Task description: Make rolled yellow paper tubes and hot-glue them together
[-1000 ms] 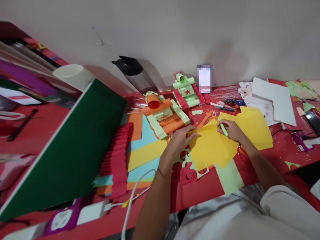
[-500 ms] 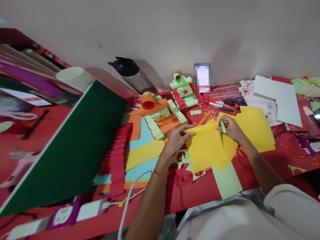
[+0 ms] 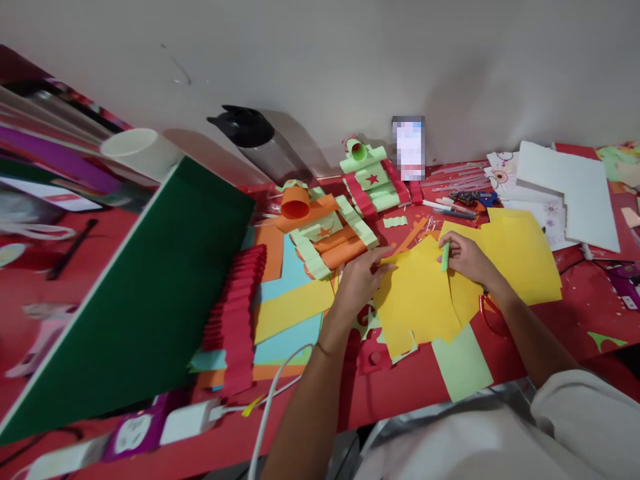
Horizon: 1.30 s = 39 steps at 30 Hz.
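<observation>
My right hand (image 3: 465, 257) is closed on a short light green stick (image 3: 445, 256) held upright; its exact kind cannot be made out. That hand is over the right part of a yellow paper sheet (image 3: 415, 293). My left hand (image 3: 363, 277) lies at the sheet's upper left corner, thumb and index finger stretched out and apart, touching its edge. Further yellow sheets (image 3: 525, 260) lie to the right, partly under the right hand and forearm. Red-handled scissors (image 3: 489, 313) show in part beside the right wrist.
Behind my hands stand an orange paper figure (image 3: 330, 233) and a green one (image 3: 373, 179). A phone (image 3: 410, 150) leans on the wall. A large green board (image 3: 135, 300) stands at left, near crinkled red paper (image 3: 235, 320). A white cable (image 3: 273, 393) runs by my left forearm.
The view has shifted slightly. The yellow sheet has turned a little, its lower left corner now nearer to me. My left fingers are a bit further apart from its surface; the green stick stands more upright.
</observation>
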{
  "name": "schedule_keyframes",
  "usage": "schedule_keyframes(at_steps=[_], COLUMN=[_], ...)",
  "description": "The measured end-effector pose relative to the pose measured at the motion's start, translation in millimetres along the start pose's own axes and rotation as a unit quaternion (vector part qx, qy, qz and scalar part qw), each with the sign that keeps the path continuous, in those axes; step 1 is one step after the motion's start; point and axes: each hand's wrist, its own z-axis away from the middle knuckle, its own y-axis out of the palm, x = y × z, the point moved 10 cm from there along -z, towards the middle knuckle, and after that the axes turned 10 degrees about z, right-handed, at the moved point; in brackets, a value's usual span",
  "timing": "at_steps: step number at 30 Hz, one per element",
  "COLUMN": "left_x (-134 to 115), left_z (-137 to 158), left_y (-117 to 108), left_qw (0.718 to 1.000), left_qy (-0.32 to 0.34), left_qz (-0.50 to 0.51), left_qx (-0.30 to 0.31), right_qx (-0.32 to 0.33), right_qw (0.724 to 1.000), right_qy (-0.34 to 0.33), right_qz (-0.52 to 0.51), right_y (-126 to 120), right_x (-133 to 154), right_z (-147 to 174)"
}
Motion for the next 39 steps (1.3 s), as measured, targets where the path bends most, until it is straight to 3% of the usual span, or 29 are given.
schedule_keyframes(at_steps=[7, 14, 21, 27, 32, 39], left_x=[-2.8, -12.7, -4.6, 2.1, -8.7, 1.3], left_z=[2.8, 4.4, 3.9, -0.5, 0.1, 1.6], left_y=[4.7, 6.9, 4.6, 2.4, -3.6, -5.6], left_qw=[0.993, 0.989, 0.995, 0.997, 0.998, 0.996], left_qy=[0.046, 0.115, 0.065, 0.015, 0.041, -0.032], left_qz=[-0.103, -0.092, -0.08, -0.07, -0.039, 0.073], left_qx=[0.033, 0.024, 0.006, -0.009, -0.03, -0.047], right_qx=[-0.029, -0.034, -0.057, -0.075, -0.087, -0.06], right_qw=[0.99, 0.982, 0.978, 0.978, 0.986, 0.998], right_qy=[0.006, 0.003, -0.032, -0.023, -0.02, -0.003], right_qz=[0.137, 0.186, 0.197, 0.194, 0.143, 0.036], right_y=[-7.0, -6.7, -9.6, -15.4, -17.2, -7.6], right_x=[6.7, 6.9, 11.9, 19.3, 17.9, 1.8], right_z=[6.3, 6.7, 6.9, 8.3, 6.6, 1.0])
